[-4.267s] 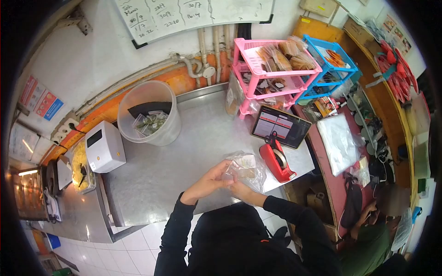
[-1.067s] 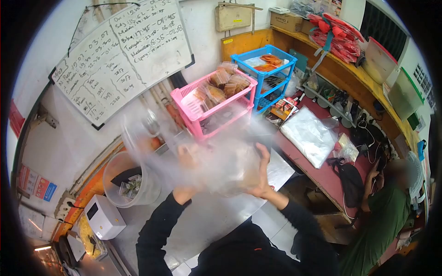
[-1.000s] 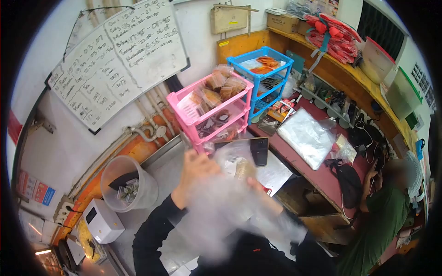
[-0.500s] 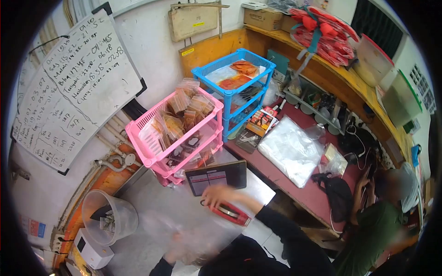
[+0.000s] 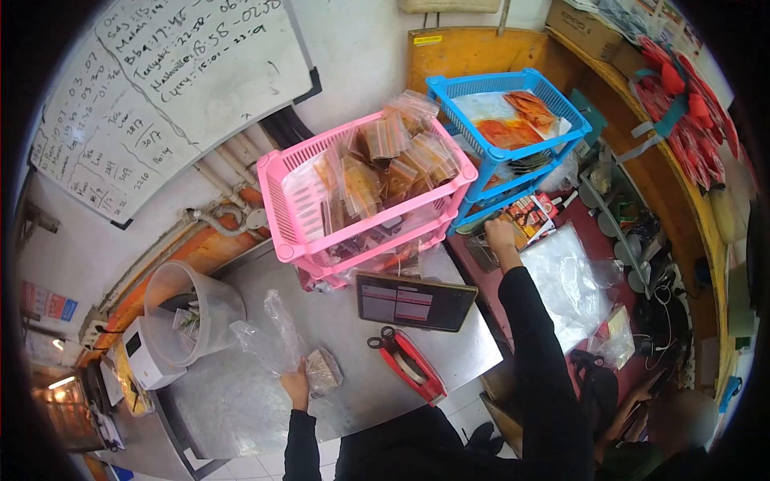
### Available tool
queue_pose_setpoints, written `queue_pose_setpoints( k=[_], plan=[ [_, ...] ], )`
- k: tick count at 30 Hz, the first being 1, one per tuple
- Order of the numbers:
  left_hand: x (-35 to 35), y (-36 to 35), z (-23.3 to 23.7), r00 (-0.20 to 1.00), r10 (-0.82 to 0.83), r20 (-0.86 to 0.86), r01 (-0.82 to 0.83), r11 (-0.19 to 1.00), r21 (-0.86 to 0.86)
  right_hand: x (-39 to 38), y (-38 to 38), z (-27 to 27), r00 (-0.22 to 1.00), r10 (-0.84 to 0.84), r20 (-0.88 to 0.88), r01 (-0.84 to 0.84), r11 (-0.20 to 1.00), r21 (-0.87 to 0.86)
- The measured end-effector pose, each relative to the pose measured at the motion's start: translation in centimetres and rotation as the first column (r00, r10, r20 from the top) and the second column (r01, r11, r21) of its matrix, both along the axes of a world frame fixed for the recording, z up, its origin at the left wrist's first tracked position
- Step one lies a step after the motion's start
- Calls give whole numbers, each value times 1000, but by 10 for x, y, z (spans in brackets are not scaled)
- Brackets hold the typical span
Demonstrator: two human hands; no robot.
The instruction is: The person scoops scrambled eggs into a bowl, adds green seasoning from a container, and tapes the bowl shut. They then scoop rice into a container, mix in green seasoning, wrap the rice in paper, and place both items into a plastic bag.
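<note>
While the left hand [image 5: 296,389] is pinching the clear bag [image 5: 276,338], the wrapped block [image 5: 324,374] is lying just beside those fingers at three o'clock — the right hand [image 5: 502,235], grip unreadable, well off at two.

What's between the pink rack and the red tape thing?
A tablet, its screen lit, sits between the pink rack and red tape dispenser in the head view.

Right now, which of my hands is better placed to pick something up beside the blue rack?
Probably your right hand: it's beside the blue rack, while your left hand is farther off, at the clear bag.
</note>
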State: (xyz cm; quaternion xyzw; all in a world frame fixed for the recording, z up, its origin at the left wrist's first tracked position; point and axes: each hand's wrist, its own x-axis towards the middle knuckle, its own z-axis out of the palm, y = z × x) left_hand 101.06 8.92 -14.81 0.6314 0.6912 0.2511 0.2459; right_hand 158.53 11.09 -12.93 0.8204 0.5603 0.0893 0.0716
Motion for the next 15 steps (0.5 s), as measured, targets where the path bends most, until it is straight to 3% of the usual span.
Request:
queue_pose_setpoints(
  k=[2,3,5,6,8,12,15],
  plan=[
    [6,0,7,980,21,197,-31,998,48,3,2,0,1000,-4,19,5,999,-42],
    [6,0,11,980,26,196,-36,998,46,5,1,0,1000,1,18,-1,999,-44],
    [5,-3,28,961,112,254,-16,935,-354,3,-1,5,999,37,12,-36,999,-33],
    [2,-5,26,962,114,250,-18,934,-357,2,-3,7,999,38,7,-37,999,-36],
    [-6,-10,14,853,146,501,15,953,-302,-4,-5,26,999,10,47,-6,996,-87],
    [-26,-17,-7,783,191,592,32,938,-345,-2,-27,69,999,-33,20,31,996,80],
    [-27,-16,-2,814,131,566,137,903,-406,-10,-56,114,980,-182,-82,195,963,188]
  ],
)
